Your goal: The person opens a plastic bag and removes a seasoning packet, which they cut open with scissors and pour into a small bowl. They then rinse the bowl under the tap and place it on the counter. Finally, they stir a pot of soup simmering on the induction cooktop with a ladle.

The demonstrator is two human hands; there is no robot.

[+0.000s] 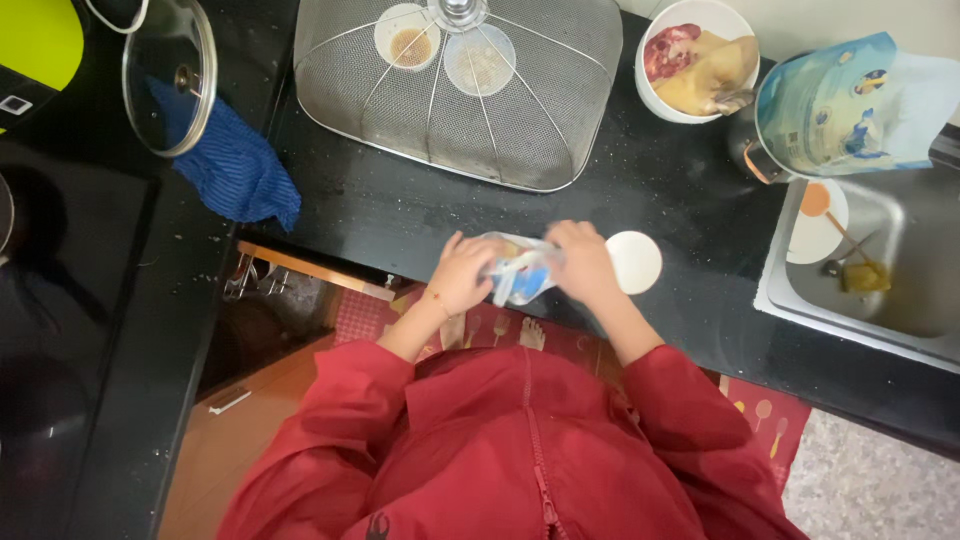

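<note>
A: Red zip jacket [520, 450] fills the bottom centre of the frame, sleeves pushed up past the wrists.

B: Hands?

A: Both at frame centre, over the front edge of the black counter [660, 190]. Left hand [462, 274] and right hand [583, 262] each closed on a small crumpled packet [520, 272], white and blue, one hand at either end. Fingers curled tight against it; packet held between them, just above the counter edge.

B: Nearest neighbour?

A: White round lid or cup [634, 262] on the counter, touching the right hand's outer side. Cannot tell which it is.

B: Further out?

A: Upper centre: metal mesh food cover [460, 110] with two small dishes showing through it. Upper right: white bowl [697, 60] of raw meat, beside it a pale blue pouch [850, 105]. Right edge: steel sink [880, 270] holding a plate and a spoon. Upper left: glass pot lid [168, 75] lying on a blue cloth [235, 165].

B: Below the counter?

A: Red patterned mat [760, 410] on the floor, partly hidden by the jacket.
</note>
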